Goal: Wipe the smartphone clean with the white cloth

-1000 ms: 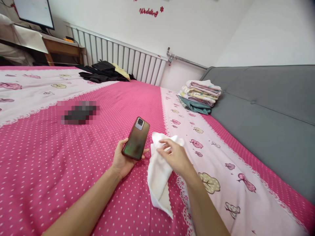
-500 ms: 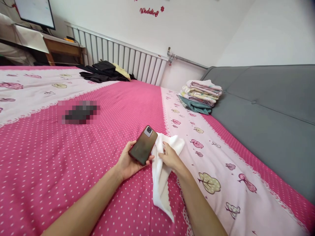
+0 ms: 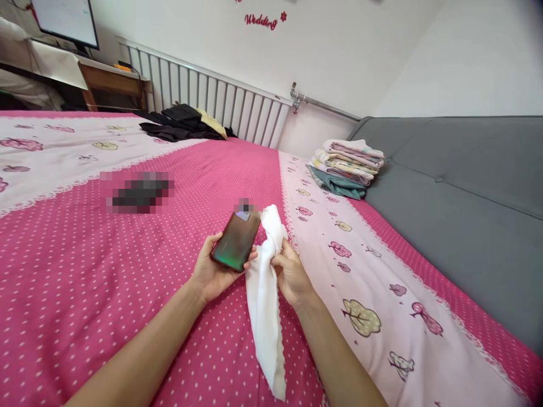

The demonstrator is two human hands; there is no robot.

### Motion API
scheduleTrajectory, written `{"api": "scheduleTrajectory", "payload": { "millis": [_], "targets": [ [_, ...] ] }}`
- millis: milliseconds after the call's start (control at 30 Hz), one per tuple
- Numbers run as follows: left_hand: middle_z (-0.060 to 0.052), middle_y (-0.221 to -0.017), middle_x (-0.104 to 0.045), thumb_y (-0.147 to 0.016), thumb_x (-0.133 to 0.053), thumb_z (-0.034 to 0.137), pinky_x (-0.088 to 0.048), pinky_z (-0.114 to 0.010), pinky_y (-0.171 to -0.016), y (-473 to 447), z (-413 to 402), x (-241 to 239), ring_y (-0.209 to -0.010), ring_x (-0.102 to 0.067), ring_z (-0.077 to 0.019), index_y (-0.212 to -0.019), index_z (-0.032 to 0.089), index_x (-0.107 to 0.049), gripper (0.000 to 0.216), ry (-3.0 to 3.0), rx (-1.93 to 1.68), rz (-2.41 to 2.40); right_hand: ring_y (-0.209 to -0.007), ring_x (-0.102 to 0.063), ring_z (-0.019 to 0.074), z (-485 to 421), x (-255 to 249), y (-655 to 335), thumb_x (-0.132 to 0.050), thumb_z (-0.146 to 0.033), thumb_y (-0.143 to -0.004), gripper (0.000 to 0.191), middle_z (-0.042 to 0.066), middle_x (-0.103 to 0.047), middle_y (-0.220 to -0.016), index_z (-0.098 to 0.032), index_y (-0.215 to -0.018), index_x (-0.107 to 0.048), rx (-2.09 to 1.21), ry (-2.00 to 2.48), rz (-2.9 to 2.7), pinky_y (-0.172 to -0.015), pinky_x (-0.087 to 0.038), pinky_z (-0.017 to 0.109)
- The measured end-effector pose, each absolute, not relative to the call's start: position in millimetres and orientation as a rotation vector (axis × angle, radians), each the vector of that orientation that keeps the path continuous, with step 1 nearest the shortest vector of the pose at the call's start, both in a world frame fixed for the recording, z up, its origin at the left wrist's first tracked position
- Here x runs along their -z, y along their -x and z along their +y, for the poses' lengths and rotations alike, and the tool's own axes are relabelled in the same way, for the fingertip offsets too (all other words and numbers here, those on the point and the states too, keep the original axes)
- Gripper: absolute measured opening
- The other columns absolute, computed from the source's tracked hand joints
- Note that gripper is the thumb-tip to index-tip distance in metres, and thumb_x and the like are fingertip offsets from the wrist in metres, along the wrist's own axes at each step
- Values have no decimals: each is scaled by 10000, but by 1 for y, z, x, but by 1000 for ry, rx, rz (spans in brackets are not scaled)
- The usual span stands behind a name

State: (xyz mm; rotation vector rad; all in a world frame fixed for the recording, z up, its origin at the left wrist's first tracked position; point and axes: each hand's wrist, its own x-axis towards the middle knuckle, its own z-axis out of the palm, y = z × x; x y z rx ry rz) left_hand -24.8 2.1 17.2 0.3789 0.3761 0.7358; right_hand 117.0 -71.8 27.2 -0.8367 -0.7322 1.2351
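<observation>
A smartphone [image 3: 236,242] with a dark, shiny back lies in my left hand [image 3: 214,271], its back facing up and its camera end pointing away from me. My left fingers curl around its edges; the camera area is partly blurred out. Just right of the phone, my right hand [image 3: 292,274] pinches a white cloth [image 3: 265,294] between thumb and fingers. The cloth is bunched at the top, and its long tail hangs down toward me over the bed. Its upper end stands close beside the phone; whether they touch I cannot tell.
Under my hands spreads a pink dotted bedspread [image 3: 169,339]. A pixelated dark object [image 3: 142,193] lies at left. Dark clothes [image 3: 182,121] are heaped at the far edge by a white radiator [image 3: 203,85]. Folded fabrics [image 3: 345,167] are stacked against a grey headboard [image 3: 458,175].
My right hand has closed on the cloth and gathered it up, bringing it left, nearer the phone. The phone has shifted slightly left and tilted, with a green sheen on its back.
</observation>
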Motion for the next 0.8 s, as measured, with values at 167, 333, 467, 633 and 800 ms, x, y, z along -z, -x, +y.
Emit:
{"api": "scheduleTrajectory", "payload": {
  "millis": [167, 333, 467, 633, 800],
  "targets": [
    [-208, -1006, -648, -871, -410, 374, -507, -335, -579, 21, -3, -16, -810, -654, -314, -1174, 71, -550, 451, -348, -722, 386, -833, -644, 232, -85, -48, -124, -483, -132, -593, 539, 25, -676, -917, -244, -1118, -519, -1243, 787, -798, -736, -542, 429],
    [-168, -936, -664, -856, -445, 328, -508, -319, -543, 17, -3, -15, -772, -661, -293, -1096, 86, -576, 365, -306, -871, 526, -852, -618, 197, -91, -53, -186, -451, -175, -549, 609, 7, -657, -947, -233, -1151, -520, -616, 1215, -672, -757, -524, 328],
    [-153, -908, -668, -847, -460, 315, -516, -313, -536, 17, -2, -17, -754, -664, -273, -1076, 100, -580, 336, -312, -919, 573, -1034, -575, 254, -84, -31, -227, -442, -238, -650, 709, 117, -568, -1188, -159, -1347, -341, -319, 1735, -421, -818, -499, 356],
    [-164, -972, -656, -844, -456, 333, -507, -326, -531, 13, -5, -12, -765, -662, -300, -1112, 124, -559, 355, -279, -705, 521, -1325, -255, 397, -77, -26, -213, -575, -333, -735, 729, 193, -179, -1499, -156, -1392, -315, 143, 2319, -477, -1032, -292, 515],
    [-177, -961, -655, -845, -451, 348, -510, -322, -552, 12, -8, -10, -736, -654, -282, -1084, 106, -574, 361, -274, -666, 460, -990, -569, 256, -100, -53, -161, -625, -339, -748, 315, 81, -635, -1016, -203, -1032, -615, -410, 2104, -1464, -884, -423, 373]
  ]
}}
